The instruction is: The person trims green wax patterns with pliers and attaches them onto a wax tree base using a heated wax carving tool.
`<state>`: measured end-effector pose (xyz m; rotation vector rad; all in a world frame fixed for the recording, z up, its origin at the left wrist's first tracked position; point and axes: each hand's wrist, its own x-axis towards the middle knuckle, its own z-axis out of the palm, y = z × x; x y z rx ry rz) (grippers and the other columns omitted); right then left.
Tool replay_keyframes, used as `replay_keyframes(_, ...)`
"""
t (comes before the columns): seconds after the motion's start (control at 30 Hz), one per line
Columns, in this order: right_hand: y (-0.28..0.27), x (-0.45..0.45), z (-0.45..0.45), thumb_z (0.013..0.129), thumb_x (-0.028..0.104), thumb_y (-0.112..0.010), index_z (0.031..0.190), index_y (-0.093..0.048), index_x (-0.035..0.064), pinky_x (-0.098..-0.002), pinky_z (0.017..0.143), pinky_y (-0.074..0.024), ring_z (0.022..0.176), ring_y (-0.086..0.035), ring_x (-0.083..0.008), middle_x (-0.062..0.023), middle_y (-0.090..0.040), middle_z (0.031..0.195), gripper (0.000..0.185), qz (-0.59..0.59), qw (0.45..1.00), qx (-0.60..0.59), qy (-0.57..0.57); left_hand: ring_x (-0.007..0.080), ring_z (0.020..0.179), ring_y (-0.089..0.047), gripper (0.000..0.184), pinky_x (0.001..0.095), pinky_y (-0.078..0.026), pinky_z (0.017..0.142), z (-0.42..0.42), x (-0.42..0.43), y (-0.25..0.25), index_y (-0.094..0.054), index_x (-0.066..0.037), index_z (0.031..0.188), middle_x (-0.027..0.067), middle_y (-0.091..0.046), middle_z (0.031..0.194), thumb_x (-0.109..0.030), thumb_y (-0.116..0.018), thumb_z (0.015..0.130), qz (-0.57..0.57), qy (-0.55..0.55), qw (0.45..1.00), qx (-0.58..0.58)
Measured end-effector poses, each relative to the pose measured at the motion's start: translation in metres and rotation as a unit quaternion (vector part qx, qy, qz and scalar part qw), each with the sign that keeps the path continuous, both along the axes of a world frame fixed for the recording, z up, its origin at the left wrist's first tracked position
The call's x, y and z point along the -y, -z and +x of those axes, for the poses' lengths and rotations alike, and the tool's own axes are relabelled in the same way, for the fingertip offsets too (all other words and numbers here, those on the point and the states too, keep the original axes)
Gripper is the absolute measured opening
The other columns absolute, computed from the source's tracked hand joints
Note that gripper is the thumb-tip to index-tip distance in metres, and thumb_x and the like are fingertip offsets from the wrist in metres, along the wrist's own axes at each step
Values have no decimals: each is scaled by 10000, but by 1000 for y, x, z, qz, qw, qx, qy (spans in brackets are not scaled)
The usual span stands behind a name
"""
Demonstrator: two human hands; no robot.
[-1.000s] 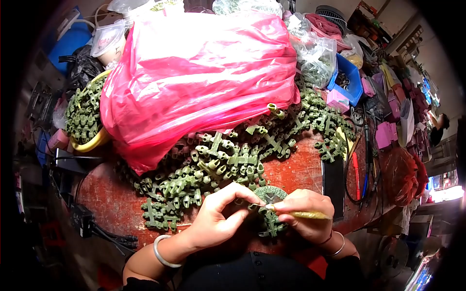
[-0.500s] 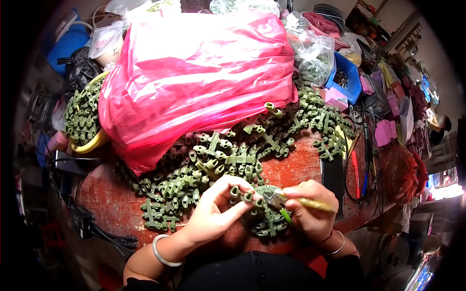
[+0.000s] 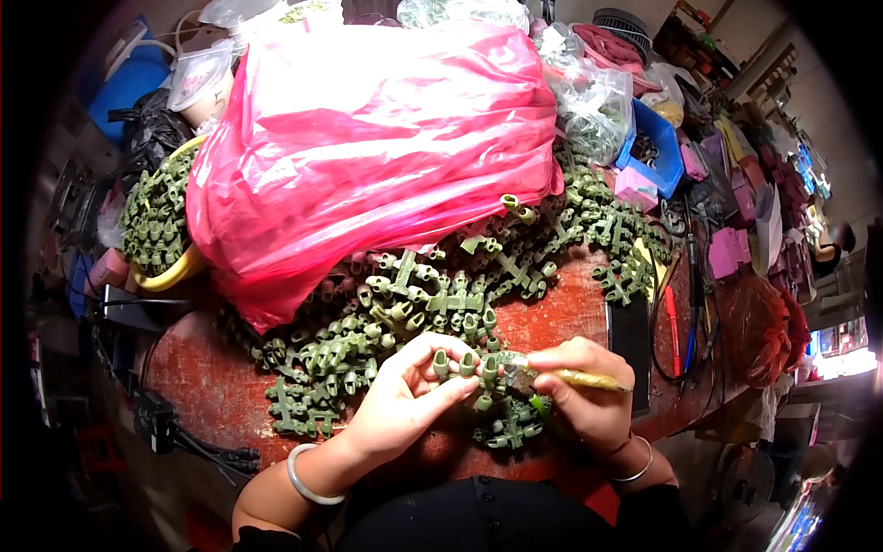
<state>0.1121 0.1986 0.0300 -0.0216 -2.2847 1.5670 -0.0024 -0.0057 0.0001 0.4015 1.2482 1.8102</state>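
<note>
Between the thumb and fingers of my left hand (image 3: pixel 414 396) is a green part with cup-shaped ends (image 3: pixel 467 364), held up above the red table (image 3: pixel 423 458). My right hand (image 3: pixel 589 391) is closed around a yellowish tool handle (image 3: pixel 593 379), its tip hidden near the fingers. A bright green bit (image 3: pixel 537 403) shows beside the right fingertips. Under and between the hands lie a round speckled green piece (image 3: pixel 506 359) and more green parts (image 3: pixel 510 431). Behind them spreads a heap of similar green parts (image 3: pixel 405 304).
A pink plastic bag (image 3: pixel 377 138) covers much of the heap. At the left is a yellow-rimmed basket (image 3: pixel 175 273) of green parts. On the right are a blue bin (image 3: pixel 673 170), a dark flat object (image 3: pixel 629 350), a red pen-like tool (image 3: pixel 672 317) and cables.
The green part in my left hand has turned so its cup ends face up. My right hand moved slightly away from it, then back down, still with the yellowish tool.
</note>
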Motion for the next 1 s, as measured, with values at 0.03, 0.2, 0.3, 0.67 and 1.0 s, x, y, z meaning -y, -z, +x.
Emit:
replay_keyframes(0.03,-1,1,-1,850,12,-732,1047,-731,23,-269,652,-485,723,-633,-160,-98,-729,910,197,0,1000,1,1,91,982,-609,226,243,-510,890,0,0,0,-554,-32,1142,37,-621,1090,45,-611,938,7,2,1000,15)
replay_keyframes(0.2,1,1,2,838,80,-772,1064,-742,54,-292,640,-509,692,-639,-172,-68,-717,873,229,42,998,-46,-17,146,1007,-642,240,294,-535,902,-5,0,0,-535,-24,1193,101,-635,1168,9,-589,962,13,25,997,68)
replay_keyframes(0.3,2,4,2,832,126,-789,1062,-748,61,-306,654,-528,703,-660,-189,-74,-716,869,243,41,995,-9,-87,254,1143,-630,283,383,-521,984,-5,-2,-3,-502,-25,1244,189,-606,1279,-52,-580,973,56,12,983,173)
replay_keyframes(0.67,6,3,1,851,98,-754,1054,-750,51,-314,633,-518,706,-657,-184,-77,-697,831,208,33,987,-11,-157,408,1281,-535,382,497,-467,1076,-9,-3,-8,-420,-6,1336,293,-497,1395,-78,-549,984,112,20,960,255)
replay_keyframes(1.0,-6,-2,-1,807,157,-807,1072,-694,60,-336,680,-505,765,-624,-252,-104,-647,876,304,161,978,37,-124,145,671,-453,330,267,-364,515,-15,6,0,-484,-73,777,52,-489,734,-321,-571,976,82,56,981,165)
